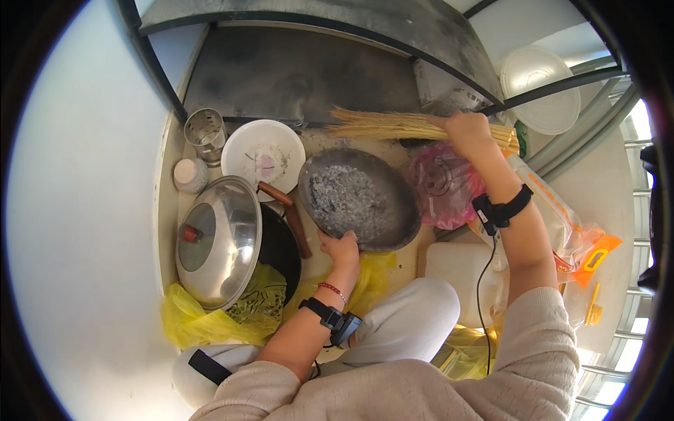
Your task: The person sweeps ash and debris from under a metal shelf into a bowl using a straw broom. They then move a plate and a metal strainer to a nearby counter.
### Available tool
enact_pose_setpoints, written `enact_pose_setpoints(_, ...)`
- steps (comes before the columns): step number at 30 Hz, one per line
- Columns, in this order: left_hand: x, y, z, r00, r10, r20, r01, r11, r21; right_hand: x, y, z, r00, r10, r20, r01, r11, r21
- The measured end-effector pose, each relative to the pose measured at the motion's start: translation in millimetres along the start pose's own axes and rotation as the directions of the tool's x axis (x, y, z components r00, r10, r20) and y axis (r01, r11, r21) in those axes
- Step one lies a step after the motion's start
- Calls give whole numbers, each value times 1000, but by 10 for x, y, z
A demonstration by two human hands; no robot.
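Note:
My left hand [343,251] grips the near rim of a dark oval metal pan [403,210], thumb over the edge. Grey ash-like debris [345,197] lies mostly in its left half. With my right hand [467,131] I hold a straw whisk broom [389,123] level beyond the pan, its bristles pointing left and its stalk end to the right. A white bowl [239,152] with crumbs in it stands left of the pan. Below the broom, a pink plastic bag [442,184] lies by the pan's right side.
At left are a perforated metal holder [204,131], a small jar [190,175] and a steel lid [231,268] leaning on a black wok [287,237]. Yellow bags [205,323] lie nearby. A white plastic container [458,273] stands right of my knee. Dark frame bars [337,23] cross overhead.

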State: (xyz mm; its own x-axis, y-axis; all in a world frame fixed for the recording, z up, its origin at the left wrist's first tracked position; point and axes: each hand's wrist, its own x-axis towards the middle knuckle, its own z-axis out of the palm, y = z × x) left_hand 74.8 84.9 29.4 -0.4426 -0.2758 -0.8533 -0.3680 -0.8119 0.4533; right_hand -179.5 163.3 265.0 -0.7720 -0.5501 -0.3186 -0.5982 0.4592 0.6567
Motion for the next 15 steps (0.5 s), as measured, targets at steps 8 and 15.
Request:
enact_pose_setpoints(8,-172,137,141,997,-12,-74,14,1000,25,-767,592,-232,968,121,220,-147,984,104)
enact_pose_setpoints(15,-195,258,231,990,137,-30,-133,985,107,-780,363,-30,896,281,343,-284,958,-43)
